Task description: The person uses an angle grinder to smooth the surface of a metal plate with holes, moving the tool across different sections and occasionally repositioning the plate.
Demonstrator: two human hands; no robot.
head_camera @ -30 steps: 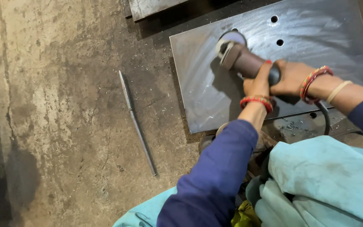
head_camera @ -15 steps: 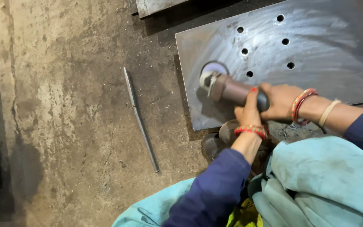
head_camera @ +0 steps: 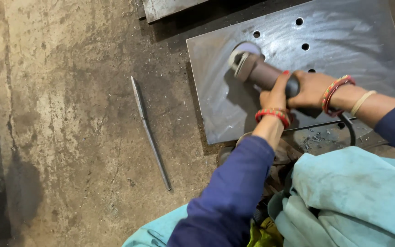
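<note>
Both hands gripped an angle grinder that lay across a grey steel plate on the concrete floor. The left hand came up from below, its fingers wrapped tight around the middle of the brown grinder body, with a red and gold bangle at the wrist. The right hand closed around the rear end of the same body, fingers clamped on it, and wore a red bangle and a pale band on the wrist. The grinder's disc sat at the far left tip of the tool, touching the plate surface near its left edge. 4 round holes showed in the plate just beyond the grinder, 1 of them partly hidden by the right hand. A dark cable curved off the rear of the tool over the plate's near edge.

A thin metal rod lay on the floor well left of the plate, pointing away from the person. Another steel sheet lay at the top edge. Both arms wore dark blue sleeves, and light teal cloth covered the lap. Metal chips lay scattered by the plate's near edge.
</note>
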